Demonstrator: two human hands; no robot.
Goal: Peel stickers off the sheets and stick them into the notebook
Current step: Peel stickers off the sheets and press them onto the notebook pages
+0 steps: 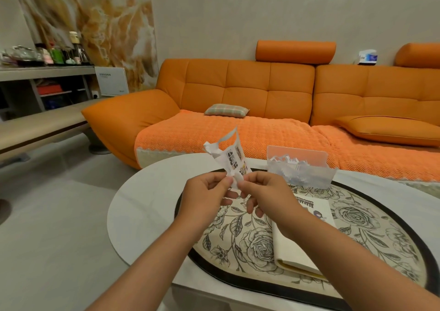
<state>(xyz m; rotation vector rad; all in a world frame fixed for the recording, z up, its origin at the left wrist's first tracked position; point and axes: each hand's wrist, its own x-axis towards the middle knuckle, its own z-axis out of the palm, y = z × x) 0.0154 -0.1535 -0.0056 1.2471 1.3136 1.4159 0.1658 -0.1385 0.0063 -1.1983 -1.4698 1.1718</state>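
Above the open notebook (pixel 307 237), left hand (pixel 204 196) and right hand (pixel 266 191) pinch a crumpled sticker sheet (pixel 234 160) between curled fingers.

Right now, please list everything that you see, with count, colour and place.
sticker sheet: one, white, crumpled, held above the table
notebook: one, cream, open on the mat
plastic box: one, clear, holds white scraps, table's far side
mat: one, floral black and cream, on the table
table: one, white, in front
sofa: one, orange, behind the table
pillow: one, checked, on the sofa
left hand: one, fingers pinch the sheet
right hand: one, fingers pinch the sheet
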